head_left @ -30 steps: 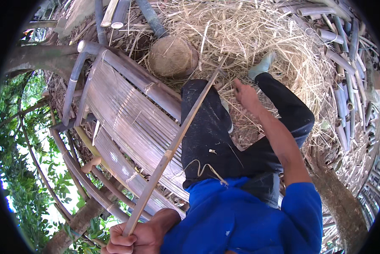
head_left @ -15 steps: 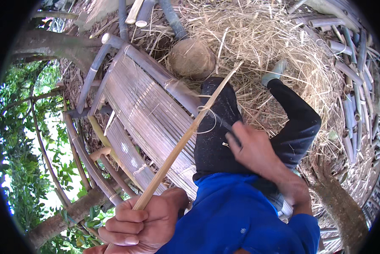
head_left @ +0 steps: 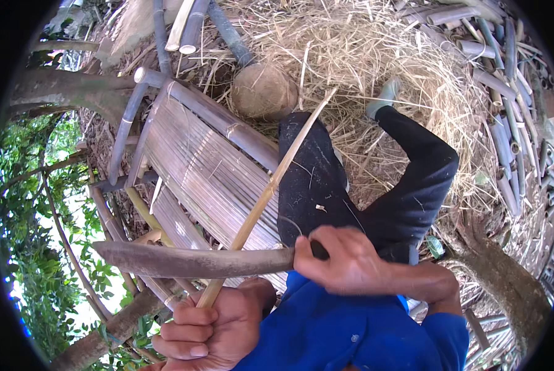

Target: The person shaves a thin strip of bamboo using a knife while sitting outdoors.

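Observation:
My left hand (head_left: 209,331) is closed round the lower end of a long, narrow bamboo strip (head_left: 291,153), which slants up and away to the right over my leg. Gripped by its dark handle, a machete (head_left: 190,260) is in my right hand (head_left: 345,260). Its broad, curved blade points left and crosses the strip just above my left fist. A thin curl of shaving (head_left: 297,224) shows beside my right hand.
A bamboo slat bench (head_left: 209,164) stands to the left of my legs. Beyond it are a cut log end (head_left: 264,91) and a heap of straw-like shavings (head_left: 351,37). Bamboo poles (head_left: 505,117) lie piled at the right, near a tree trunk (head_left: 505,278).
My right hand has drawn back toward my body, bringing the machete blade across the strip near my left fist. The curl that hung on the strip's middle is gone from there.

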### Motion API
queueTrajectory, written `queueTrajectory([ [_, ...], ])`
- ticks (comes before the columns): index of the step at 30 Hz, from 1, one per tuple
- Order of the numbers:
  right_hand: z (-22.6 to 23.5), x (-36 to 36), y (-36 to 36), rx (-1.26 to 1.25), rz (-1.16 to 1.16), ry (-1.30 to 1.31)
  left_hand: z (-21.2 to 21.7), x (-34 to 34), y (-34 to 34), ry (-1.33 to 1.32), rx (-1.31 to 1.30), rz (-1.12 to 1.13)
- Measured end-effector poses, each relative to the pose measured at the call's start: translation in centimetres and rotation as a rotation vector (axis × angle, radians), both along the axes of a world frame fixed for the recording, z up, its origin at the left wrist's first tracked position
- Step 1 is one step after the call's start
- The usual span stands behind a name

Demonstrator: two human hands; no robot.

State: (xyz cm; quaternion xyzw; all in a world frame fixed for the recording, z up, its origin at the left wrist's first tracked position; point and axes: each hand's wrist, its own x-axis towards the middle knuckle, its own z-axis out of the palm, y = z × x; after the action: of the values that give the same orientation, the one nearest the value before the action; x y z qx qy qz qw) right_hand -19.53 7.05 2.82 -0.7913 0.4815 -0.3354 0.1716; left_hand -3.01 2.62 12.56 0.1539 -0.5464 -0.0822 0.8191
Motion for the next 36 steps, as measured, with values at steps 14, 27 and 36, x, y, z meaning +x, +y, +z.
queueTrajectory([
  [14,-16.1,-5.0,-9.7,0.384,-0.325,0.148,0.4,-1.5,-1.0,0.142,0.015,0.223],
  [27,-19.1,-8.3,-13.8,0.636,-0.401,0.041,2.5,1.3,-1.6,0.275,-0.007,-0.218],
  [36,0.8,-2.1,-2.2,0.256,-0.011,0.006,0.7,-0.7,-1.1,0.12,-0.054,-0.386],
])
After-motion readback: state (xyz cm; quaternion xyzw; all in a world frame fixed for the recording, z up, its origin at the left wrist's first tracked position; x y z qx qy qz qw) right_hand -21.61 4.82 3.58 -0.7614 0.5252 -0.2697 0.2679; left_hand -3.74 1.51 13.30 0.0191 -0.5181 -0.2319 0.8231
